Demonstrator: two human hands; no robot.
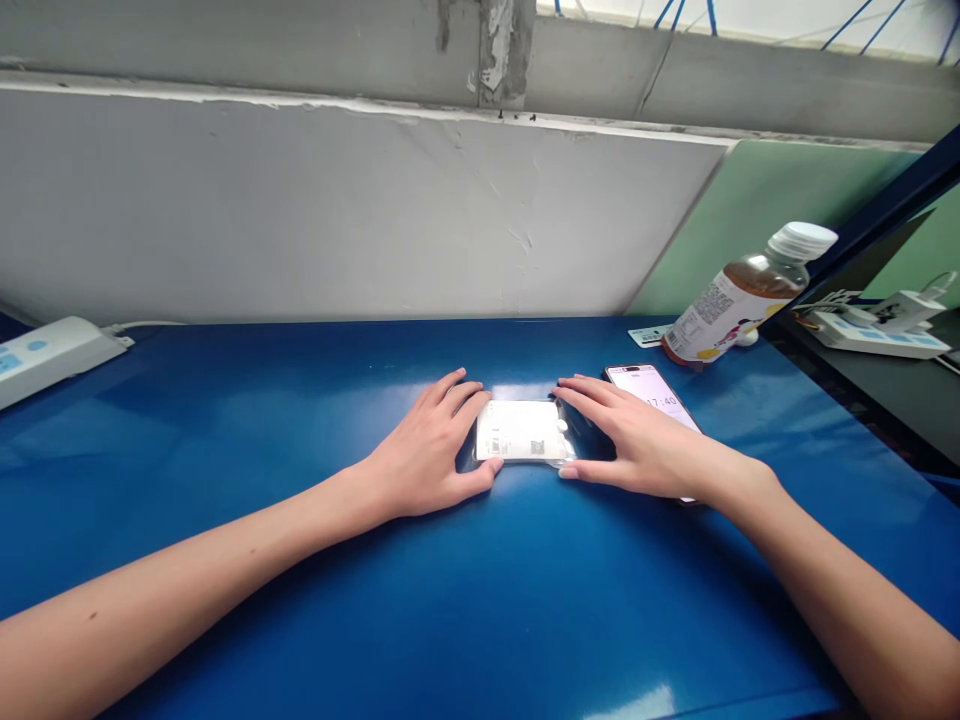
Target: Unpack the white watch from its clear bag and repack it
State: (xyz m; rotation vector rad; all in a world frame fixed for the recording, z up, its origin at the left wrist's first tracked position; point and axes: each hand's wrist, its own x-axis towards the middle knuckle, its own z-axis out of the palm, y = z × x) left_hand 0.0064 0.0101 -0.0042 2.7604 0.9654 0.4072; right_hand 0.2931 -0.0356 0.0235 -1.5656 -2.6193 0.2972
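Observation:
A small white package (519, 430) in clear plastic lies flat on the blue table, printed with a square code and small text. My left hand (431, 445) grips its left end, thumb at the near corner and fingers at the far corner. At the other end, my right hand (626, 435) holds the clear wrapping the same way, thumb near and fingers far. Partly under my right hand and wrist is a phone (652, 385) with a lit screen showing large digits.
A drink bottle (739, 300) with a white cap stands at the back right, beside a small card (646, 336). One power strip (56, 355) sits at the left edge, another (874, 335) beyond the blue table (480, 610) on the right. A wall (360, 210) borders the back.

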